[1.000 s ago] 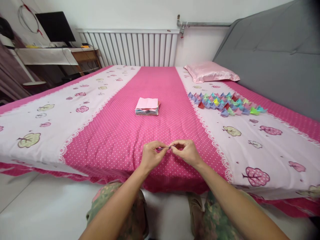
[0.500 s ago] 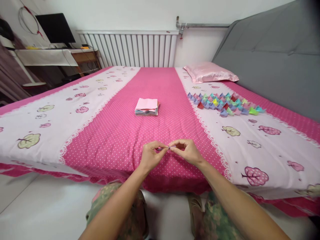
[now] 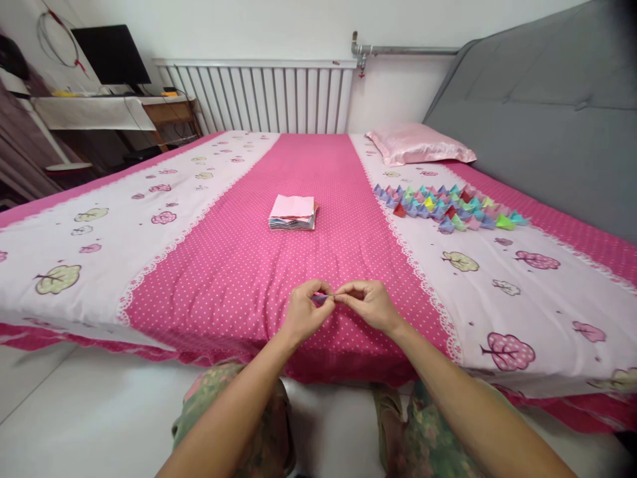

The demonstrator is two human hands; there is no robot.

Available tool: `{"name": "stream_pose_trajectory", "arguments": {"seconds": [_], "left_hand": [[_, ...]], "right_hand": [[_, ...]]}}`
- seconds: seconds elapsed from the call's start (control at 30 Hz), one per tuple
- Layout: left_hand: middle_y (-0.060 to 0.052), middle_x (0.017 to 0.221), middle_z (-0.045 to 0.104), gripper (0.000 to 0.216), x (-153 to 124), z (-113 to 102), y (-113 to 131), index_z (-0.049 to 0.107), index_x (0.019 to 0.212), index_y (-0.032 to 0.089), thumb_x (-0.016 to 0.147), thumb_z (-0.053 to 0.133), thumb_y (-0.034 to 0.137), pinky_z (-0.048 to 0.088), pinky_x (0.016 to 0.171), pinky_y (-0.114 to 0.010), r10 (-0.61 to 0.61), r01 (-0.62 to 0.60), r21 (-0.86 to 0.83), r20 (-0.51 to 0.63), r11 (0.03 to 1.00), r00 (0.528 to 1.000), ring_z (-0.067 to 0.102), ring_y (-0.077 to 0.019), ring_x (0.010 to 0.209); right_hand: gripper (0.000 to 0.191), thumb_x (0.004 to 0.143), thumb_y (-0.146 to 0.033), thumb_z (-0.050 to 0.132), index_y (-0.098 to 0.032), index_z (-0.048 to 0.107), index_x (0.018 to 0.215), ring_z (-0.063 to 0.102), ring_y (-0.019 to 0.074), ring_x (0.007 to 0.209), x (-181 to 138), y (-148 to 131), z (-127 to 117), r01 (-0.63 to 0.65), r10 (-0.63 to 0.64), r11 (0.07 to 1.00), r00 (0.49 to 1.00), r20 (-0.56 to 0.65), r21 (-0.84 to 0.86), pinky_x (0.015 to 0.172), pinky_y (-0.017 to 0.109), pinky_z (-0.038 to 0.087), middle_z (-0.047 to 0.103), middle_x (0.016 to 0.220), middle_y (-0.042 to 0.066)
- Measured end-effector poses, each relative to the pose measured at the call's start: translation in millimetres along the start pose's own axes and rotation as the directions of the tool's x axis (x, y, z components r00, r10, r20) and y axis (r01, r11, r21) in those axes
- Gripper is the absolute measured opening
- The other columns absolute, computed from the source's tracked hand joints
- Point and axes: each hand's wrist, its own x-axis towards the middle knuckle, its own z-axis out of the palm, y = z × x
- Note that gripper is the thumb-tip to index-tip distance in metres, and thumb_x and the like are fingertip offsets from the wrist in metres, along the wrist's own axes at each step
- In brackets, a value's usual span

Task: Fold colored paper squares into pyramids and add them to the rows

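Observation:
A small piece of folded purple paper (image 3: 320,299) is pinched between my two hands, just above the bed's front part. My left hand (image 3: 305,309) grips it with thumb and forefinger, and most of the paper that shows lies inside that curve. With thumb and fingertips my right hand (image 3: 369,303) pinches the paper's right end; the fingers cover that end. Beyond the hands lies a stack of square paper sheets (image 3: 292,207), pink on top. Several small folded paper boats (image 3: 450,207) in many colours stand in rows on the right.
The bed (image 3: 223,279) has a pink dotted cover with white side bands. A pink pillow (image 3: 421,144) lies at the far right, before a grey headboard (image 3: 537,113). A white radiator (image 3: 259,96) lines the wall; a desk with a monitor (image 3: 110,56) stands far left.
Both hands have shifted slightly; the right hand's fingertips have moved a little left, closer to the left hand. The paper's right end, visible before, is now covered by fingers.

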Motion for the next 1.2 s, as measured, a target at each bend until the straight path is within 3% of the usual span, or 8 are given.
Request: {"name": "stream_pose_trajectory", "arguments": {"seconds": [0.17,0.33,0.53,0.67,0.8,1.1,1.2], "left_hand": [[-0.003,0.074,0.068,0.013,3.2,-3.8,-7.4,0.065,0.081,0.016,0.071,0.058,0.020,0.048,0.059,-0.023,-0.027,0.027,0.022,0.005,0.999,1.000,0.061,-0.0122,0.063],[-0.003,0.072,0.070,0.011,5.7,-8.7,-11.9,0.069,0.077,0.017,0.072,0.058,0.018,0.047,0.055,-0.021,-0.056,0.057,0.038,-0.032,0.998,0.998,0.062,-0.0119,0.060],[-0.004,0.073,0.072,0.012,5.1,-7.8,-12.3,0.071,0.078,0.018,0.075,0.061,0.020,0.048,0.058,-0.023,-0.067,0.067,0.000,0.006,0.998,0.998,0.064,-0.0131,0.063],[-0.003,0.072,0.072,0.009,2.8,-5.5,-12.4,0.071,0.076,0.019,0.074,0.063,0.019,0.047,0.056,-0.022,-0.038,0.037,0.047,0.020,0.998,0.999,0.064,-0.0131,0.062],[-0.003,0.071,0.072,0.008,0.3,-3.5,-12.0,0.071,0.073,0.019,0.074,0.063,0.022,0.047,0.055,-0.023,-0.004,0.003,0.084,0.011,0.996,1.000,0.063,-0.0135,0.060],[-0.002,0.069,0.072,0.009,1.1,-4.5,-8.1,0.070,0.072,0.019,0.074,0.063,0.024,0.048,0.054,-0.022,-0.021,0.022,0.032,-0.023,0.999,1.000,0.063,-0.0126,0.059],[-0.002,0.069,0.071,0.010,2.5,-6.6,-8.1,0.070,0.074,0.018,0.074,0.062,0.024,0.049,0.056,-0.023,-0.041,0.042,0.018,-0.065,0.999,0.997,0.063,-0.0124,0.059]], "right_hand": [[0.013,0.072,-0.028,0.064,-0.016,0.068,0.074,0.066,0.0161,0.063,1.4,-3.8,-4.8,0.010,-0.017,0.995,0.997,-0.070,-0.096,0.060,0.026,0.051,0.071,0.070,0.005],[0.011,0.072,-0.027,0.062,-0.016,0.066,0.072,0.065,0.0155,0.059,1.4,-6.8,-7.9,0.029,-0.048,0.986,0.992,-0.114,-0.165,0.056,0.025,0.050,0.070,0.068,0.005],[0.011,0.072,-0.024,0.060,-0.018,0.067,0.077,0.061,0.0143,0.058,1.9,-7.4,-8.7,0.109,-0.155,0.950,0.978,-0.141,-0.293,0.052,0.025,0.047,0.070,0.071,0.004],[0.010,0.073,-0.023,0.061,-0.021,0.069,0.077,0.060,0.0164,0.069,2.0,-8.8,-4.7,0.198,-0.256,0.897,0.961,-0.100,-0.396,0.059,0.028,0.046,0.070,0.075,0.003],[0.007,0.073,-0.022,0.060,-0.023,0.067,0.073,0.059,0.0184,0.074,1.7,-8.9,1.1,0.215,-0.280,0.867,0.956,-0.084,-0.449,0.069,0.033,0.046,0.069,0.074,0.002],[0.019,0.073,-0.014,0.053,-0.023,0.069,0.077,0.058,0.0174,0.071,2.2,-3.8,3.8,0.139,-0.196,0.928,0.972,-0.133,-0.346,0.066,0.031,0.046,0.068,0.076,0.003],[0.027,0.073,-0.016,0.055,-0.022,0.065,0.098,0.058,0.0146,0.067,2.6,-2.0,1.5,0.094,-0.126,0.968,0.984,-0.129,-0.233,0.061,0.028,0.046,0.068,0.091,0.005]]}}
